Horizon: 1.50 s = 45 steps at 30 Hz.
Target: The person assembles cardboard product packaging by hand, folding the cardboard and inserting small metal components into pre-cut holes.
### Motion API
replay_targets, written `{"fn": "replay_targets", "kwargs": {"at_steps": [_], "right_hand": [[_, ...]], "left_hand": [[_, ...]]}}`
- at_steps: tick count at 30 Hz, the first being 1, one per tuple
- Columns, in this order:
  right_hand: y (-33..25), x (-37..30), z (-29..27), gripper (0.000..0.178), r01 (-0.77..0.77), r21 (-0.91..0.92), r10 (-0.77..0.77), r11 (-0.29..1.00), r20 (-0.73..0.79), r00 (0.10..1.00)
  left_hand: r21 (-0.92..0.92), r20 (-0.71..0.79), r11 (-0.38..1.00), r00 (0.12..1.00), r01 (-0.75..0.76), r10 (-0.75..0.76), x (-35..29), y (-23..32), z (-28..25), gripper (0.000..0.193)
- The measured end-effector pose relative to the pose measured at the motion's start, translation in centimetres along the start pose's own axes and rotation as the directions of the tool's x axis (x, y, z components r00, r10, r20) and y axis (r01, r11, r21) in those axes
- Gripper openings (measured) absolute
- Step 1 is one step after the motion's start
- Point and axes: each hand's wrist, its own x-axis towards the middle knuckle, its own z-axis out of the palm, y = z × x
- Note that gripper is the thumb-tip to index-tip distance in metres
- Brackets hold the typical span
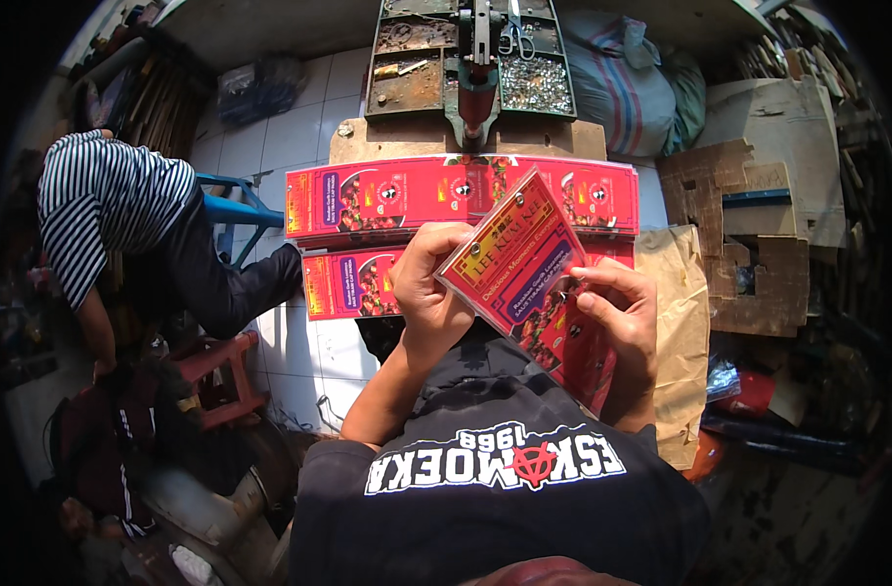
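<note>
Both hands (434, 283) at red printed panel (519, 256)

Surface: brown board (353, 144), bare at its far-left corner
Across the front: a long pile of red printed sheets (422, 200)
Behind that pile: a green hand press (477, 98), upright
Floor: white tiles (292, 363)
On the tiles, left: a blue plastic stool (241, 211), a red plastic stool (214, 376)

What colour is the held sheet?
The sheet is mostly red with yellow and purple panels; clearest in head view.
</note>
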Motion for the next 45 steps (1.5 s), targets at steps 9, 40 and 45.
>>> {"fn": "replay_targets", "kwargs": {"at_steps": [9,40,45], "right_hand": [[0.4,0.0,0.3,0.029,-0.005,0.045,0.004,0.999,0.025,1.000],[4.0,-1.4,9.9,0.027,0.608,-0.755,-0.522,0.245,0.426,0.739],[2.7,-0.3,8.5,0.031,0.459,-0.243,-0.306,0.855,0.479,0.823]], "left_hand": [[-0.242,0.049,0.969,0.997,-0.050,0.064,0.6,-1.4,-0.4,0.026],[-0.019,0.308,0.847,0.809,0.532,-0.501,-2.2,-0.3,-2.8,0.096],[-0.518,0.041,0.494,0.597,0.698,-0.801,-2.5,-3.4,-4.1,0.037]]}}
